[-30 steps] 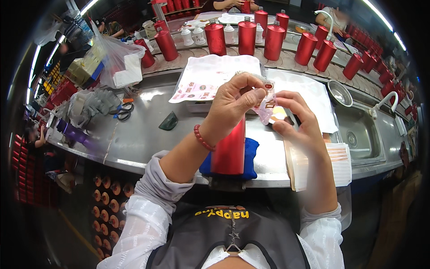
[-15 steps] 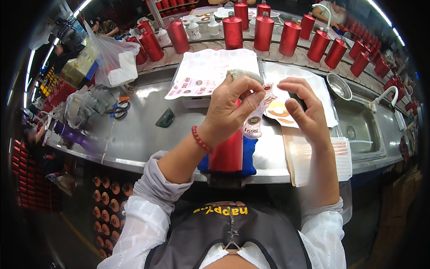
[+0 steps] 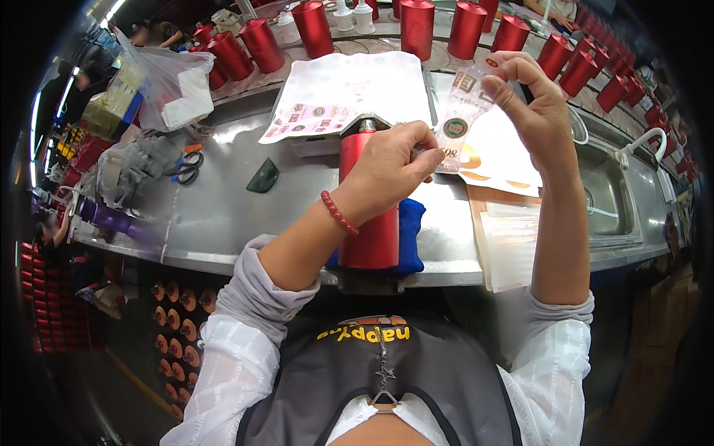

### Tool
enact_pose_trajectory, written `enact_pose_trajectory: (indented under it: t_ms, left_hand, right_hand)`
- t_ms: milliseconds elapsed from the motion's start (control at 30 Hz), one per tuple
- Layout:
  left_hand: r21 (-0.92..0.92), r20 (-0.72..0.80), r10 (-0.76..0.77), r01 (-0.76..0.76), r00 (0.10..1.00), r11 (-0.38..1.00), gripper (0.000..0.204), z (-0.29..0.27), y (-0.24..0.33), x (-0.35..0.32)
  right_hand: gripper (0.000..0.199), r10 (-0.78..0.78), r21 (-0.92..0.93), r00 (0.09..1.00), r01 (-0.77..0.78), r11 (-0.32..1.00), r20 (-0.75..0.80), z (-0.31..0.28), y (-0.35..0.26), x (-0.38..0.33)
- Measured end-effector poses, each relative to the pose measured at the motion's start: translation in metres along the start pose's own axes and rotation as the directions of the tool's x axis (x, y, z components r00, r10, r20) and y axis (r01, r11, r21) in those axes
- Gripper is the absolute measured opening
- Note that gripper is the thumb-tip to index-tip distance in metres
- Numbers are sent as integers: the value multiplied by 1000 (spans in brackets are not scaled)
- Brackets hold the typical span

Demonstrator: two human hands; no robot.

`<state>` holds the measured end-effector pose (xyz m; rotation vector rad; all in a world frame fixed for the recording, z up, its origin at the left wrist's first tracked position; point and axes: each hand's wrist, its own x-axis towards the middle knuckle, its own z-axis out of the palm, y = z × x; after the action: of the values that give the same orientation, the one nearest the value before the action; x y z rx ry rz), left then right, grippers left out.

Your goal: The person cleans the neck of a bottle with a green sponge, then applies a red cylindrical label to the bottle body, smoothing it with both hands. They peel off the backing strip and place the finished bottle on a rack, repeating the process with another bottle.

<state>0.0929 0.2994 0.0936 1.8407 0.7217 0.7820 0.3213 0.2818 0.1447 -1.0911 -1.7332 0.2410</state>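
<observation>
Between my hands a clear decal strip (image 3: 455, 128) with pink, gold and green printing is held up at a slant. My right hand (image 3: 532, 104) is closed, thumb and fingers pinching the strip's upper end. At the lower end, my left hand (image 3: 394, 167) pinches the strip's corner. Under my left wrist lies a red bottle (image 3: 372, 241), its silver neck pointing away from me and its middle partly hidden by that hand. A blue cloth (image 3: 411, 234) is beneath the bottle at the bench's front edge.
Behind lies a decal sheet (image 3: 349, 85); a white sheet with gold prints (image 3: 513, 152) is at right, above a paper stack (image 3: 513, 249). A green scraper (image 3: 262, 176), scissors (image 3: 190, 169) and plastic bag (image 3: 175, 93) stand left. Red bottles (image 3: 416, 30) line the back. A sink (image 3: 606, 201) is right.
My right hand, open and apart from the strip before, now grips its upper end and is raised. The strip is turned and spans both hands. My left hand is lower, uncovering the bottle's neck.
</observation>
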Motion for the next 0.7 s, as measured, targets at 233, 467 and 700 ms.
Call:
enact_pose_trajectory:
  t_ms: [233, 467, 700]
  left_hand:
    - [522, -96, 309, -216, 946, 825, 8, -2, 1, -21]
    - [452, -219, 426, -296, 878, 841, 51, -28, -35, -120]
    - [476, -83, 120, -67, 989, 877, 121, -11, -85, -163]
  right_hand:
    - [27, 187, -167, 974, -207, 964, -128, -11, 120, -2]
    - [18, 350, -719, 936, -219, 660, 37, -19, 304, -75]
    - [10, 220, -743, 972, -88, 664, 81, -32, 254, -49]
